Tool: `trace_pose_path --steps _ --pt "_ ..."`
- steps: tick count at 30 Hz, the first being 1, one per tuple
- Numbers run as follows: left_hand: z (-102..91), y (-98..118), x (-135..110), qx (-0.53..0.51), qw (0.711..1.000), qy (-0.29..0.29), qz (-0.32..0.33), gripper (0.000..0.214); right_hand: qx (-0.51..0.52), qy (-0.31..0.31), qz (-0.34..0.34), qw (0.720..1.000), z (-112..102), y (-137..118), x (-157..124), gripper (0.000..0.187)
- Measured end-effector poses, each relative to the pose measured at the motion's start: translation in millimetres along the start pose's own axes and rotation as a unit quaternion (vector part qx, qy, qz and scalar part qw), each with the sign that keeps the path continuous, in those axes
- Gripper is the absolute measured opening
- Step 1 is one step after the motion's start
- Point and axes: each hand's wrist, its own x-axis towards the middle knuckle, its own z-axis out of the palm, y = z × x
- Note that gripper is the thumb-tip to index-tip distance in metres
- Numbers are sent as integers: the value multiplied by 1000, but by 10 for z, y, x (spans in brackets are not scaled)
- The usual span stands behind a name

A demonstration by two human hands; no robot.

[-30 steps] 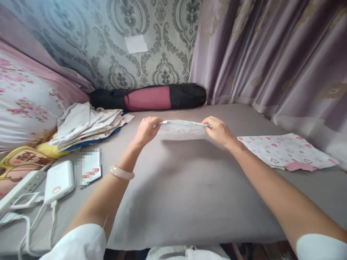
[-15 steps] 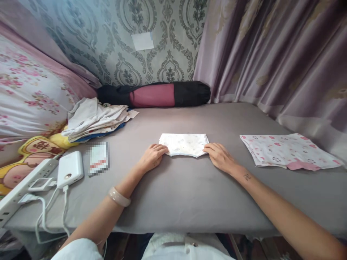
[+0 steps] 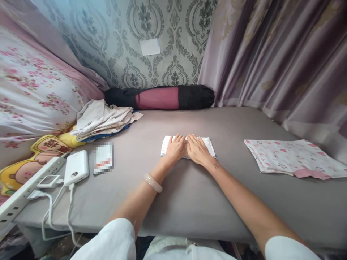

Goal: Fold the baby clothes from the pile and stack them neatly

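A small folded white cloth with a faint print lies on the grey bed sheet in the middle. My left hand and my right hand rest flat on top of it, side by side, fingers stretched out and nearly touching. Only the cloth's left and right ends show past my hands. A pale bangle sits on my left wrist.
A folded heart-print cloth lies at the right. A pile of pale clothes sits at the back left, a black and maroon roll bag against the wall. A power bank, phone and power strip lie at the left edge.
The cloth was held up by its ends, then laid down on the sheet. Both hands moved from its ends to its middle and now press flat on it.
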Motion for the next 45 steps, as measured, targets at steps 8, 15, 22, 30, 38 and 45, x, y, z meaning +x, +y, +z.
trace_pose_path --steps 8,15,22,30,38,45 --pt "306 -64 61 24 1000 -10 1 46 9 -23 12 1000 235 88 -25 55" --pt "278 -54 58 28 1000 2 14 44 26 -34 23 999 206 92 -6 54" --pt "281 -116 -16 59 997 29 -35 55 8 -31 62 998 115 148 -61 57" --pt "278 -104 -37 66 996 -1 -57 60 -8 -53 66 996 168 156 -75 56" --pt "297 -183 -92 71 991 79 -85 59 -39 -16 98 994 151 202 -124 58" --pt "333 -226 -104 67 991 45 -106 59 -39 -40 106 993 189 227 -132 59"
